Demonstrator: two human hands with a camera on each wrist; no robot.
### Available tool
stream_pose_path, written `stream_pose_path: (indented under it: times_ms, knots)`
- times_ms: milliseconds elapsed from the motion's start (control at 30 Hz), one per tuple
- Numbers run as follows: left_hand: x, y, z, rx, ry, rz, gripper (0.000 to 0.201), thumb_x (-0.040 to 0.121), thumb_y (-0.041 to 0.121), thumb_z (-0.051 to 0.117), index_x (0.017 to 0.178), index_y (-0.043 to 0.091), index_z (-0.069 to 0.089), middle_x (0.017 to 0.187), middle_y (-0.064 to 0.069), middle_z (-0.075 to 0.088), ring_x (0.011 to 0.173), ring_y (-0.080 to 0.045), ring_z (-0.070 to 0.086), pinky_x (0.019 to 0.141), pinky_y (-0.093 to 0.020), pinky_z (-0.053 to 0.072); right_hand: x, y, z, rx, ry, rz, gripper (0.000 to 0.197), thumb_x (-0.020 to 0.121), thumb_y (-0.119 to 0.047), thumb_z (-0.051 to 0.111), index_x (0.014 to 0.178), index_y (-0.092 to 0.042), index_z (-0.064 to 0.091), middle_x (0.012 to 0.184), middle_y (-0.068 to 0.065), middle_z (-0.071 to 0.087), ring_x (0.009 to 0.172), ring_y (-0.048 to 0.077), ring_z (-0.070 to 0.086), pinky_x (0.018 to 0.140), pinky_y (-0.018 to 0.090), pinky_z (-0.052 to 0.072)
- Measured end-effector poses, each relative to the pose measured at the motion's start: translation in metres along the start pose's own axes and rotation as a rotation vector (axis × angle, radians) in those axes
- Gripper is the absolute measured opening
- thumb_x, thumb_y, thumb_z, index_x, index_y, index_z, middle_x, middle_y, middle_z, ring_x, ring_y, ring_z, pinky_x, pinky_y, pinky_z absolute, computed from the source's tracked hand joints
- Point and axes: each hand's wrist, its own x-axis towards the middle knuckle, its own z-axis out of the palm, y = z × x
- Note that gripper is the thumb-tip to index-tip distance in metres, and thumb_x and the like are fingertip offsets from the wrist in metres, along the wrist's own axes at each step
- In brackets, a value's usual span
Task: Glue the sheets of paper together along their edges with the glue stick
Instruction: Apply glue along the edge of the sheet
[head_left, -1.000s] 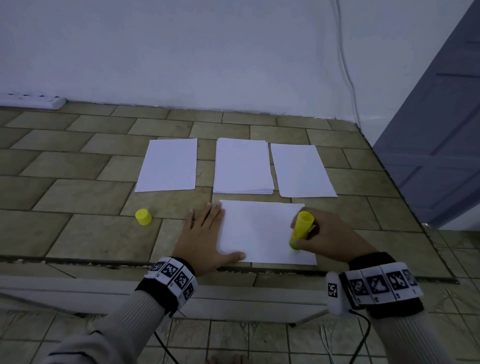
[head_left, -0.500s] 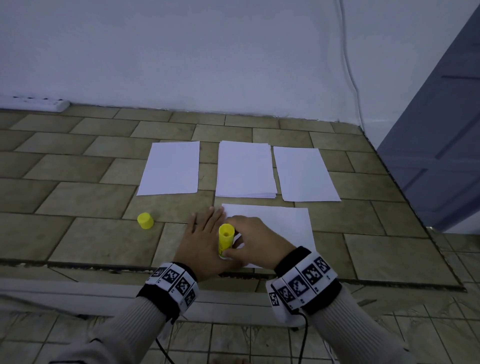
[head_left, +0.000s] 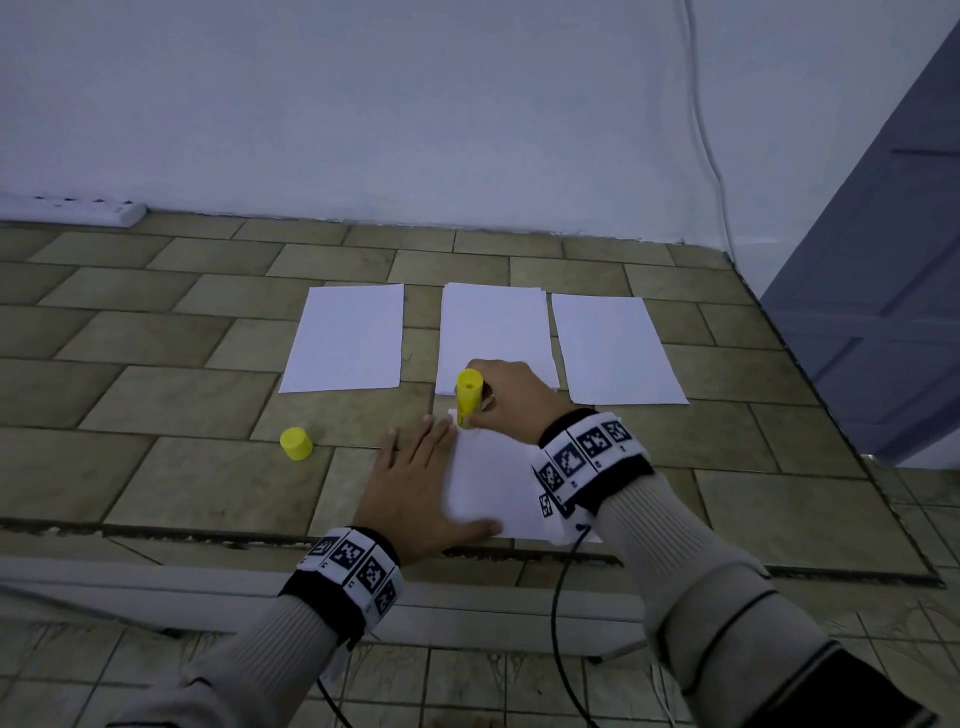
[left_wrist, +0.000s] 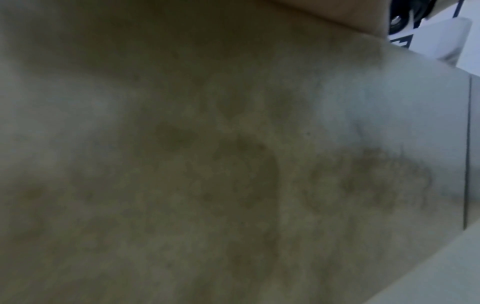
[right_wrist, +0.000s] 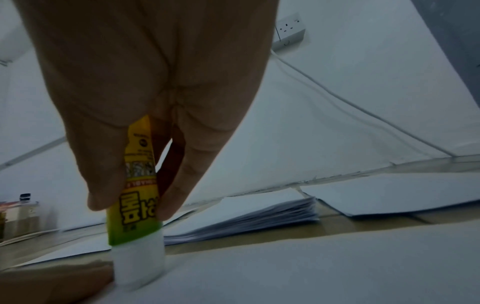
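Yellow glue stick (head_left: 468, 396) slid to sheet (head_left: 493, 483)'s far left corner | our right hand (head_left: 511, 400) grips it | left hand (head_left: 415, 493) flat, probably pinning paper | side edge seems glued

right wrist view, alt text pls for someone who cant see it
A right hand grips an upright yellow glue stick, its white tip pressed onto a white paper sheet. Behind lie a stack of white paper and a white wall.

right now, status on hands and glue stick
Left hand flat on near sheet. Right hand grips glue stick, tip on sheet's far left corner. Nothing in the way.
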Motion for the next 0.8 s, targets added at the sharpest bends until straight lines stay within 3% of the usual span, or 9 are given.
stream_pose_path:
  times_ms: [100,300,467,600,800]
  knots:
    - [-0.001,0.000,0.000,-0.006,-0.004,-0.004,0.129,0.062,0.099,0.028,0.155,0.015,-0.002,0.164,0.003,-0.005,0.150,-0.013,-0.009,0.120,-0.048,-0.007,0.003,0.004,-0.003,-0.008,0.016,0.033,0.026,0.075,-0.010,0.073,0.096,-0.002,0.059,0.097,0.012,0.066,0.091,0.028,0.061,0.082,0.041,0.050]
    - [-0.001,0.000,0.001,-0.034,0.023,0.008,0.123,0.064,0.097,0.023,0.156,0.017,0.006,0.164,0.005,-0.001,0.150,-0.013,-0.006,0.120,-0.046,-0.009,-0.043,0.016,-0.009,0.187,0.040,0.041,0.016,0.071,-0.009,0.078,0.077,-0.009,0.063,0.088,0.004,0.069,0.083,0.015,0.064,0.076,0.032,0.054]
    - [0.000,0.000,0.001,-0.011,0.023,0.009,0.126,0.059,0.099,0.004,0.156,0.017,0.009,0.164,0.005,-0.002,0.150,-0.013,-0.008,0.120,-0.046,-0.009,-0.091,0.029,-0.014,0.270,-0.015,0.005,0.018,0.071,-0.012,0.081,0.083,-0.013,0.067,0.092,-0.003,0.069,0.083,0.011,0.065,0.076,0.032,0.056]
    - [-0.001,0.001,-0.001,0.003,0.009,0.007,0.127,0.058,0.099,0.002,0.156,0.017,0.007,0.164,0.005,-0.003,0.150,-0.013,-0.009,0.120,-0.046,-0.008,-0.109,0.032,-0.012,0.288,-0.050,0.004,0.022,0.073,-0.013,0.080,0.092,-0.013,0.068,0.091,-0.009,0.068,0.082,0.009,0.065,0.073,0.030,0.058]
    - [-0.002,0.002,-0.002,0.002,0.002,0.000,0.122,0.063,0.097,0.011,0.156,0.018,0.007,0.164,0.006,-0.003,0.149,-0.013,-0.009,0.120,-0.047,-0.008,-0.105,0.033,-0.009,0.280,-0.040,-0.006,0.018,0.074,-0.012,0.078,0.088,-0.012,0.067,0.092,-0.008,0.068,0.082,0.010,0.064,0.074,0.031,0.057]
